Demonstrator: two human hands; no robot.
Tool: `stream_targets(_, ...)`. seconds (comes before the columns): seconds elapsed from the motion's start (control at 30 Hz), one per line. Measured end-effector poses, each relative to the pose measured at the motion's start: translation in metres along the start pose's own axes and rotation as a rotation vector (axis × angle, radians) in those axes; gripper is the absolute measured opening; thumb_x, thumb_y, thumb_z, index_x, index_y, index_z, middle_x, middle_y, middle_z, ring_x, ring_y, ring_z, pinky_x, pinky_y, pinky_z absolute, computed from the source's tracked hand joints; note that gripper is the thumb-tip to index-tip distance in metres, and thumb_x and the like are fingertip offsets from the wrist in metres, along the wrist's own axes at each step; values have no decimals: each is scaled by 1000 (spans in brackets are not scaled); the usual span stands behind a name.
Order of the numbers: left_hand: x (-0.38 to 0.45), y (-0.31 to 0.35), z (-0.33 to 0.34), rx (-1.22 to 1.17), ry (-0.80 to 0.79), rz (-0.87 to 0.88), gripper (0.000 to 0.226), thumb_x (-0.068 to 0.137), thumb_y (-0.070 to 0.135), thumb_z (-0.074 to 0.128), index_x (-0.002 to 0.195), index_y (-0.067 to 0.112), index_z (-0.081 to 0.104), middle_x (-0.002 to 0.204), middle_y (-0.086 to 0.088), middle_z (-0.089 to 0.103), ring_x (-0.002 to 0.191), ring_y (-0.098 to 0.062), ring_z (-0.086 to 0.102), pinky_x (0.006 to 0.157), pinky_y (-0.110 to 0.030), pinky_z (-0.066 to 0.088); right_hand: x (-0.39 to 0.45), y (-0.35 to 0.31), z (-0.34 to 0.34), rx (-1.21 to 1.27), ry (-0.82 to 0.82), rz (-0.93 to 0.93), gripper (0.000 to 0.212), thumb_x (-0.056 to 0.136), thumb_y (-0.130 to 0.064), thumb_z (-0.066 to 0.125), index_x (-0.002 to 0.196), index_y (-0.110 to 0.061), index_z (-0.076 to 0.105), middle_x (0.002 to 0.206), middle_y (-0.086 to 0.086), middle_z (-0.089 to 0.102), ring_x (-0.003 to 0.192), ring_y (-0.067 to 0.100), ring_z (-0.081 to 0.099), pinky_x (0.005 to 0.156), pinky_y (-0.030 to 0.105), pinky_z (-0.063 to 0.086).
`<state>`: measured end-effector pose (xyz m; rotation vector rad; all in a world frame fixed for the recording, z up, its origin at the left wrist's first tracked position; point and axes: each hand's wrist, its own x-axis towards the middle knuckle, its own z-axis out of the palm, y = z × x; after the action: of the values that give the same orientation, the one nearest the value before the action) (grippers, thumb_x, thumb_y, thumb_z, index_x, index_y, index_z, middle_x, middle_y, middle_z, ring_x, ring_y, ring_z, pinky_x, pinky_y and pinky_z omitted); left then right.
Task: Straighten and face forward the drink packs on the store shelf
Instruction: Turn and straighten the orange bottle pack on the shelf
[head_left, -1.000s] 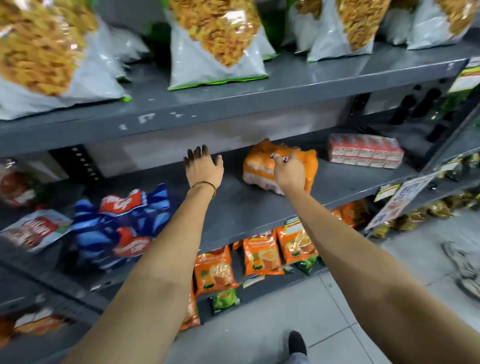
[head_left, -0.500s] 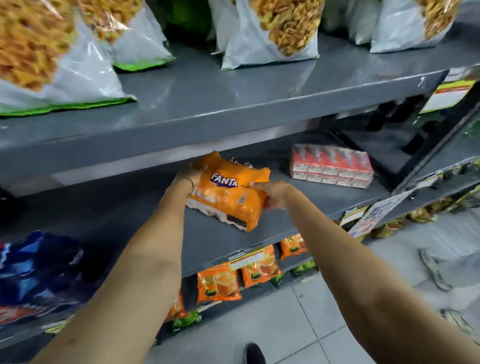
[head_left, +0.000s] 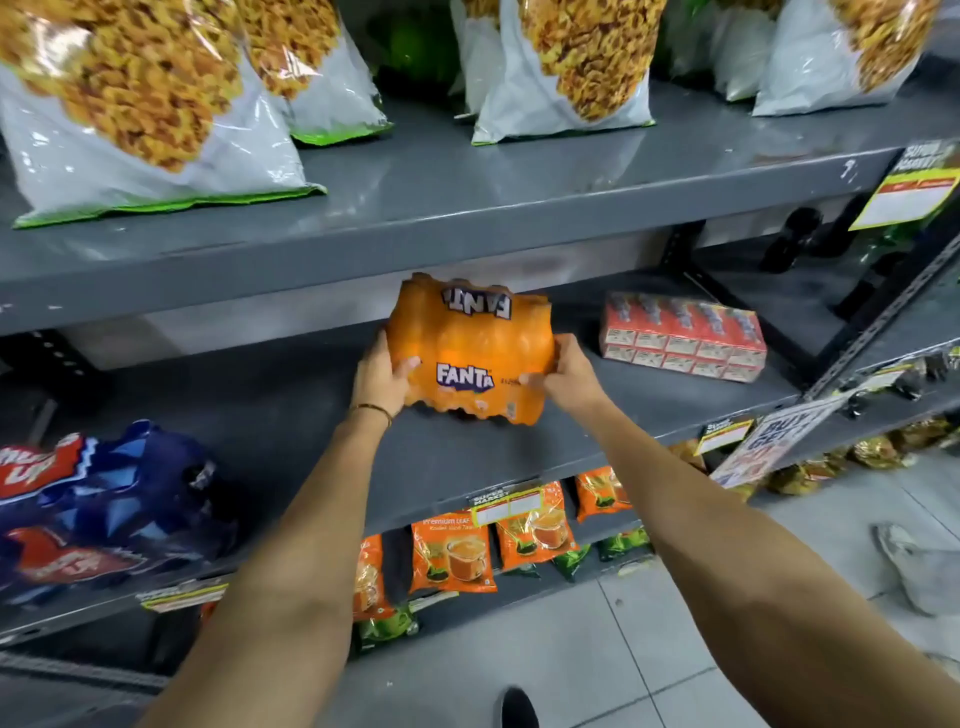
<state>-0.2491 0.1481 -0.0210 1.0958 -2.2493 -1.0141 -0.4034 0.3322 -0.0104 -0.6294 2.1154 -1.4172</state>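
Observation:
An orange Fanta pack (head_left: 470, 343) stands upright on the grey middle shelf (head_left: 291, 415), its logo facing me. My left hand (head_left: 378, 376) grips its left side and my right hand (head_left: 563, 371) grips its right side. A red pack of small drink cartons (head_left: 683, 336) lies further right on the same shelf, turned at an angle. A blue and red drink pack (head_left: 98, 514) lies at the shelf's left end, slumped on its side.
Big snack bags (head_left: 140, 98) fill the upper shelf (head_left: 467, 208). Orange tea packets (head_left: 452, 556) hang on the lower shelf. Price tags (head_left: 506, 506) and a promo sign (head_left: 769, 441) stick out from the shelf edge. Grey tiled floor (head_left: 623, 649) lies below.
Both hands took hold of the Fanta pack, lifted and turned it from lying flat to upright, logo towards me. The camera moved closer and to the right.

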Motion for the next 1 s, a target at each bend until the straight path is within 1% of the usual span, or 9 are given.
stream_targets(0.13, -41, -32, -1, 96, -103, 7, 84, 81, 25, 68, 148, 17, 16, 145, -20, 39, 127, -42, 44, 102, -57, 40, -18, 21, 5, -211, -33, -123, 59, 76, -5, 73, 122, -5, 37, 128, 18, 51, 115, 35, 53, 89, 45, 49)
stream_targets(0.23, -53, -47, -6, 106, -130, -11, 96, 72, 32, 77, 147, 17, 19, 144, -18, 42, 127, -40, 45, 103, -56, 40, -24, 25, 4, -304, -23, -132, 62, 75, -8, 75, 124, -6, 38, 128, 17, 54, 114, 37, 55, 91, 50, 49)
stream_targets(0.37, -36, -41, -29, -133, -183, -214, 94, 74, 48, 70, 147, 15, 20, 141, -11, 48, 128, -30, 47, 103, -47, 38, -36, 25, -2, 33, 26, 22, 89, 73, -23, 80, 143, -10, 27, 136, 9, 45, 122, 27, 48, 101, 45, 45)
stream_targets(0.47, -25, -35, -40, -236, -200, -258, 90, 76, 61, 58, 147, 17, 23, 148, -7, 41, 135, -26, 39, 109, -43, 31, -54, 27, 0, 136, 270, 55, 63, 77, -53, 66, 123, -15, 47, 118, 5, 58, 97, 19, 61, 79, 28, 47)
stream_targets(0.57, -23, -30, -37, -569, -253, -351, 96, 73, 79, 37, 148, 20, 22, 156, -6, 27, 143, -26, 26, 116, -47, 22, -58, 15, 11, 243, 341, 122, 43, 87, -54, 52, 97, -12, 52, 98, 13, 66, 81, 26, 70, 75, 37, 56)
stream_targets(0.63, -17, -19, -31, -781, -238, -387, 95, 76, 81, 23, 148, 20, 20, 156, -5, 25, 143, -24, 25, 114, -47, 20, -55, 1, 19, 184, 311, 176, 46, 92, -53, 43, 95, -8, 54, 102, 20, 69, 90, 33, 69, 90, 47, 53)
stream_targets(0.77, -2, 7, -22, -828, -230, -391, 82, 83, 74, 16, 146, 23, 29, 148, -11, 42, 131, -31, 45, 102, -47, 38, -52, -15, 31, 100, 344, 299, 67, 94, -56, 29, 115, -1, 60, 118, 22, 64, 109, 36, 61, 101, 49, 45)
stream_targets(0.93, -2, -5, -21, -462, 76, -423, 83, 86, 71, 14, 127, 11, 55, 132, -18, 56, 119, -33, 52, 103, -46, 38, -38, -27, 30, 332, 180, 356, 66, 95, -58, 27, 137, -12, 47, 137, 15, 55, 125, 33, 52, 107, 49, 40)
stream_targets(1.0, -13, -18, -24, -474, 34, -387, 75, 90, 65, 16, 109, 10, 64, 110, -19, 65, 108, -33, 57, 96, -42, 43, -31, -31, 32, 422, 19, 322, 67, 92, -63, 29, 136, -17, 49, 139, 10, 55, 125, 29, 52, 105, 48, 41)
